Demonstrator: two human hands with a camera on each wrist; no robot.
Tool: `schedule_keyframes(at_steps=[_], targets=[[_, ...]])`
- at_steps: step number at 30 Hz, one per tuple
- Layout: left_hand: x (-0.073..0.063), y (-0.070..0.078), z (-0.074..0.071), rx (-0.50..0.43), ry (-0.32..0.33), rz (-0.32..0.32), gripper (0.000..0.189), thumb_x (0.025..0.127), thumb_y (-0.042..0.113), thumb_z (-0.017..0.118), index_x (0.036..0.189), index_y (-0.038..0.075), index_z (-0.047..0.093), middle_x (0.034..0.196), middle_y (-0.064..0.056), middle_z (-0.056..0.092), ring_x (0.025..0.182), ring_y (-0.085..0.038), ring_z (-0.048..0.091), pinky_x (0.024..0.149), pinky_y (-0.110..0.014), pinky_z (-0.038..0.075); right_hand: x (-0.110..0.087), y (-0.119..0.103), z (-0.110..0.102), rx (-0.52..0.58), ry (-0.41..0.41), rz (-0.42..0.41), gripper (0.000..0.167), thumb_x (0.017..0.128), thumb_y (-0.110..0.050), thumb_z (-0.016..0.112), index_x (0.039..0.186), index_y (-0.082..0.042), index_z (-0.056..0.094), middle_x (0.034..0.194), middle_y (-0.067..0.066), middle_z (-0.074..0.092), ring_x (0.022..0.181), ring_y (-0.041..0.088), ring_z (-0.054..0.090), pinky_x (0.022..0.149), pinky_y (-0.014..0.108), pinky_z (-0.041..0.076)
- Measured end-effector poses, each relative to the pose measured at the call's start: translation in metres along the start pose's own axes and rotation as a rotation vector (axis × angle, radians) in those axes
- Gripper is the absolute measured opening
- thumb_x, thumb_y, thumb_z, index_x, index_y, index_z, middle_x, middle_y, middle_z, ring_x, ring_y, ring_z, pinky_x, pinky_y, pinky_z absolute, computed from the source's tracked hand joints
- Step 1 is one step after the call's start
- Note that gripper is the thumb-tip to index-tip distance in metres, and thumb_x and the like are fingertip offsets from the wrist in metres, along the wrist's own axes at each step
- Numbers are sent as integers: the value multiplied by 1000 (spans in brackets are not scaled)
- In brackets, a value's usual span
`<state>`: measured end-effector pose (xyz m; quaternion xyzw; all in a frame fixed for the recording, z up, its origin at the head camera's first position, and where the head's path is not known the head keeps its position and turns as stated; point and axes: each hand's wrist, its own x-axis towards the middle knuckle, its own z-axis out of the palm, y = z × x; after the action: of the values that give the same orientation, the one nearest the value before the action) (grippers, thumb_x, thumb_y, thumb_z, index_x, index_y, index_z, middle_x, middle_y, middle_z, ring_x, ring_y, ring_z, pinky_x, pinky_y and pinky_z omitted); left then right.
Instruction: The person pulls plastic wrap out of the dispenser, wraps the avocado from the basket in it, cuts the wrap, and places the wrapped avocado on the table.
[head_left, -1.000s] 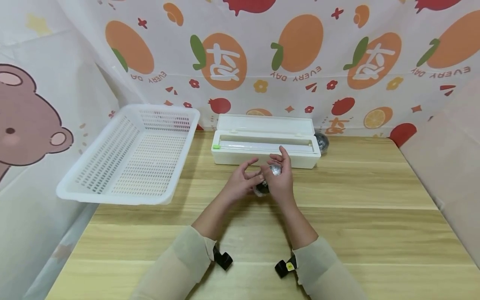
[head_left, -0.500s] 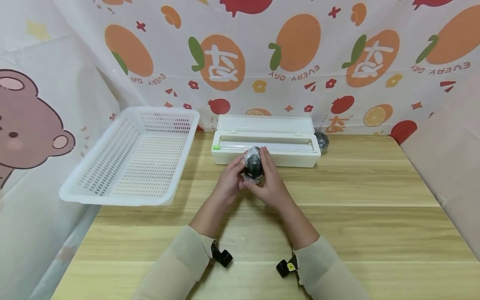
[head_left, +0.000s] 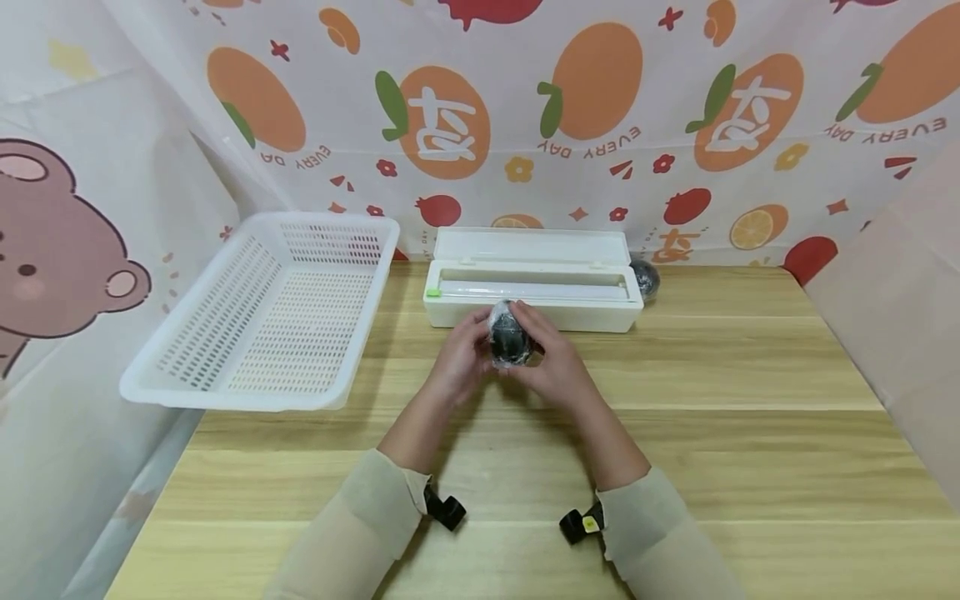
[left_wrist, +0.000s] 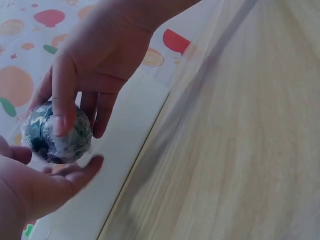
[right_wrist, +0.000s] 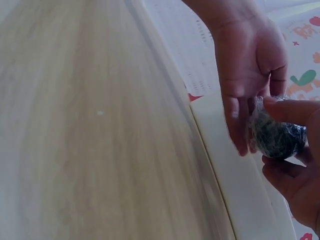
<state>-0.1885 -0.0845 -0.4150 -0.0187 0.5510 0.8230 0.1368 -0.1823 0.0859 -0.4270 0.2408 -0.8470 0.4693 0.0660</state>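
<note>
A dark round object [head_left: 509,337] wrapped in crinkled cling film is held up in front of a white wrap box [head_left: 532,318]. My right hand [head_left: 557,367] pinches it; in the right wrist view the thumb and fingers sit on opposite sides of the wrapped ball [right_wrist: 277,137]. My left hand [head_left: 457,358] lies along its other side. In the left wrist view the left hand [left_wrist: 45,187] has fingers stretched out under the ball [left_wrist: 60,137], while the right hand [left_wrist: 100,60] holds it from above. The ball hides part of both hands' fingers.
The wrap box's lid [head_left: 532,246] stands raised, showing a white roll [head_left: 532,291] and a green slider [head_left: 432,293]. Behind its right end is another film-wrapped dark ball [head_left: 645,281]. A white slotted basket [head_left: 341,367] stands at left. A fruit-print cloth [head_left: 517,108] hangs behind.
The ball has turned between my hands and shifted left from a second ago, showing more of its dark side. My right hand's raised fingers have come down onto it. Box and basket have not moved.
</note>
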Motion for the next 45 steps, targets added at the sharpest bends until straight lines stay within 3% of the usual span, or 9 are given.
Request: schedule_keyframes(at_steps=[4,6,9,18,23,29,32,39,45], targets=[[-1,0,2,-17,-99,48,57,101,14,29,158,18,21,157,-18,28,136,-35,40,108,-44,42,0,0,1,127,13,82,90,72,-12,87,147,-34,44,158,2,35,145,23,34,108,41,42],[-2,-1,4,20,-180,71,57,104,18,25,159,18,12,162,-17,18,143,-38,30,114,-49,34,0,0,1,165,21,117,89,72,-11,87,146,-36,45,158,0,36,144,21,35,107,39,44],[-3,-2,7,104,-245,88,60,106,25,28,160,19,2,163,-17,9,144,-39,26,114,-50,34,0,-1,1,163,37,129,86,73,-14,87,145,-38,46,158,-1,37,144,21,36,107,38,44],[-3,-4,4,223,-177,46,61,106,20,42,158,25,10,154,-18,26,126,-31,48,88,-30,53,0,3,7,-92,80,-66,82,74,-25,84,147,-22,47,151,9,46,137,25,47,106,38,45],[-2,-5,2,197,-173,29,57,106,17,41,157,21,16,151,-19,30,116,-26,53,82,-26,55,-1,1,5,-158,20,-35,81,78,-33,81,150,-26,43,154,9,42,138,27,44,110,42,41],[-3,-4,3,159,-204,1,52,107,17,37,156,19,20,149,-19,32,115,-24,51,82,-28,55,-1,-2,-4,-27,-104,125,76,81,-47,75,148,-41,39,159,6,30,145,28,32,115,49,31],[-3,-4,3,146,-213,-8,50,107,17,36,155,18,22,147,-19,34,115,-23,50,82,-29,55,0,-1,-7,31,-136,160,71,83,-49,73,146,-43,40,160,4,30,147,27,29,116,51,29],[-4,-6,3,131,-221,-12,50,107,18,35,155,18,22,147,-18,35,116,-22,50,83,-27,54,1,2,-9,149,-163,176,60,91,-40,69,145,-41,44,161,2,29,146,25,31,108,50,42],[-4,-7,4,124,-257,-4,54,107,19,36,157,19,16,153,-19,29,125,-27,47,90,-33,53,1,2,-11,275,-121,240,53,89,-35,73,138,-36,56,158,-3,35,148,23,27,117,52,28]])
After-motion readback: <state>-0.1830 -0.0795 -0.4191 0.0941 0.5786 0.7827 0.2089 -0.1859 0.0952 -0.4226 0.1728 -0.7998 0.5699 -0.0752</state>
